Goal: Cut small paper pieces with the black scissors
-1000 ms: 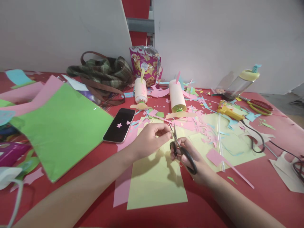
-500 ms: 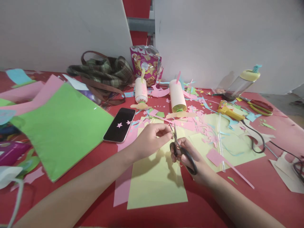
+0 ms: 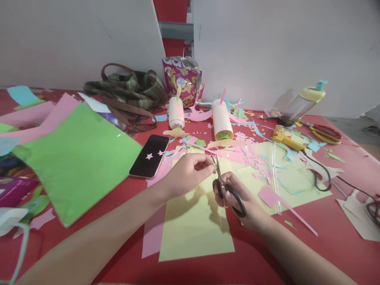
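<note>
My right hand (image 3: pixel 239 198) grips black-handled scissors (image 3: pixel 219 176), their blades slightly parted and pointing away from me. Close to the blades, my left hand (image 3: pixel 192 174) is closed in a pinch; a tiny piece may be between the fingertips, too small to name. Both hands hover over a yellow paper sheet (image 3: pixel 196 233) that overlaps a pink sheet (image 3: pixel 152 241). To the left, a phone (image 3: pixel 145 166) lies with two small pink paper stars (image 3: pixel 149 156) on its dark screen. Beyond my hands lie two paper-wrapped bottles (image 3: pixel 221 118) with paper fins.
Green paper (image 3: pixel 86 158) covers the left side. At right lie a yellow glue gun (image 3: pixel 286 139) with its cord, red-and-yellow-handled pliers (image 3: pixel 325 133) and a clear bottle (image 3: pixel 299 105). A snack bag (image 3: pixel 182 81) and plaid bag (image 3: pixel 133 91) stand behind. Paper scraps (image 3: pixel 247 162) litter the middle.
The scissors' blades have shifted slightly and look a little wider apart. Otherwise both hands keep nearly the same place.
</note>
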Action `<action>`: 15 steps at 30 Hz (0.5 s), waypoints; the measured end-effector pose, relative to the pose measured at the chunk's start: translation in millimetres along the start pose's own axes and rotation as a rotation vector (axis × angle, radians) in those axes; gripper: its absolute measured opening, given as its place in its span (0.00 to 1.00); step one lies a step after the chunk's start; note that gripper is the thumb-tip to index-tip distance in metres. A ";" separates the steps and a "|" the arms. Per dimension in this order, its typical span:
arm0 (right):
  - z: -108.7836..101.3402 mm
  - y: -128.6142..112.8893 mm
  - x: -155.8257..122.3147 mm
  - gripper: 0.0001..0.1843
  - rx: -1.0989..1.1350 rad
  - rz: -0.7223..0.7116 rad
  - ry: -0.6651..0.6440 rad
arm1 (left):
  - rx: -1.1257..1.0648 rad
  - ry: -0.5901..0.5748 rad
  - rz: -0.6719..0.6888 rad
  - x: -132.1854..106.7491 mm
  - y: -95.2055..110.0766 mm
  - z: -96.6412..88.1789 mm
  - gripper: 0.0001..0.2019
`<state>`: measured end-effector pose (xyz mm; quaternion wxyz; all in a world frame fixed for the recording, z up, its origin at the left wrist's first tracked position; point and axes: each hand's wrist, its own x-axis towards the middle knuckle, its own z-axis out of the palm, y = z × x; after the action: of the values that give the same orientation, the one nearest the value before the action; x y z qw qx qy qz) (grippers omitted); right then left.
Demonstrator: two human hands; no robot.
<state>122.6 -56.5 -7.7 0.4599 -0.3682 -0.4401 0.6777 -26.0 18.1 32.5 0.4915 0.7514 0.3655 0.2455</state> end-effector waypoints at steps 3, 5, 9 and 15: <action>0.0 -1.1 0.1 0.12 0.014 0.017 -0.016 | 0.027 -0.018 -0.014 -0.2 2.7 -2.6 0.07; -0.5 -1.3 0.0 0.12 0.016 0.038 -0.019 | 0.052 -0.039 -0.024 -0.1 4.2 -5.1 0.07; -2.1 0.2 -0.2 0.12 0.022 0.067 -0.016 | 0.092 -0.089 -0.054 -0.1 5.1 -10.2 0.08; -2.9 2.7 0.6 0.12 0.018 0.087 -0.003 | 0.088 -0.115 -0.103 0.0 6.3 -14.0 0.08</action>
<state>124.3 -55.7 -11.3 0.4325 -0.3819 -0.4181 0.7016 -34.3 24.4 43.8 0.4901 0.7654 0.3853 0.1598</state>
